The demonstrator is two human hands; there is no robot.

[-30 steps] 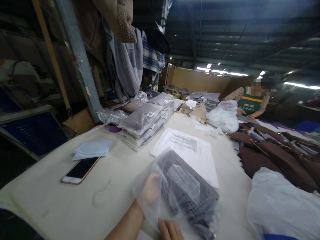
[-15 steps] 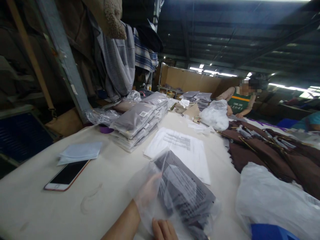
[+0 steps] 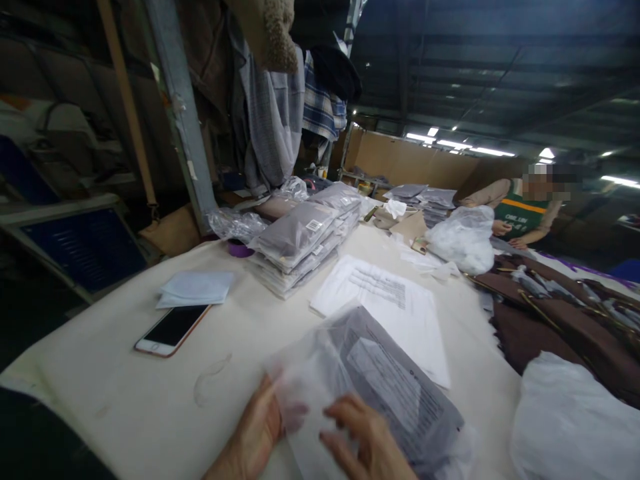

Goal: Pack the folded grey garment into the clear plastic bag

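A clear plastic bag with a folded dark grey garment [image 3: 390, 380] inside lies on the white table [image 3: 125, 373] right in front of me. My left hand [image 3: 255, 427] grips the bag's open near end at its left corner. My right hand [image 3: 365, 440] rests on top of the same end with its fingers spread, pressing the plastic down. A printed label shows through the bag's upper face.
Printed paper sheets [image 3: 385, 300] lie just beyond the bag. A stack of bagged garments [image 3: 305, 240] stands farther back. A phone [image 3: 173, 330] and folded tissue [image 3: 195, 288] lie at left. Brown garments [image 3: 565, 320] and white plastic bags [image 3: 570, 420] fill the right. A co-worker [image 3: 525, 210] works at the far end.
My left hand has come out of the bag and now holds its open end. My right hand has moved up onto the bag. The bag lies flatter.
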